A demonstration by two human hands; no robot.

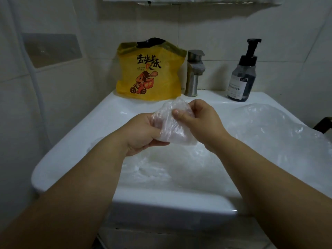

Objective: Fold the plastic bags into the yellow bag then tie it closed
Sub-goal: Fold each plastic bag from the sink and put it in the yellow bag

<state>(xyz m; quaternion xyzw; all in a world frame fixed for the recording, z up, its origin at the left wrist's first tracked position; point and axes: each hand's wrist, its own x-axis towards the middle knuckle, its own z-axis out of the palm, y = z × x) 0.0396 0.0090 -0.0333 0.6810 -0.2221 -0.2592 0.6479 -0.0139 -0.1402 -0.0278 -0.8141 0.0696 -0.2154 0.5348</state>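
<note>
Over the sink, both hands hold a clear plastic bag (172, 126) folded into a small wad. My left hand (142, 133) grips its lower left side with curled fingers. My right hand (197, 123) pinches its upper right part, thumb on top. The yellow bag (149, 72), printed with black characters and a cartoon figure, stands upright on the sink's back ledge, beyond my hands, with its top open. More clear plastic bags (269, 126) lie crumpled on the right of the sink, and others (161, 168) fill the basin under my arms.
A white ceramic sink (75, 133) spans the view. A metal faucet (194, 72) stands right of the yellow bag. A dark pump soap bottle (242, 74) sits at the back right. Tiled walls close in behind and at the left.
</note>
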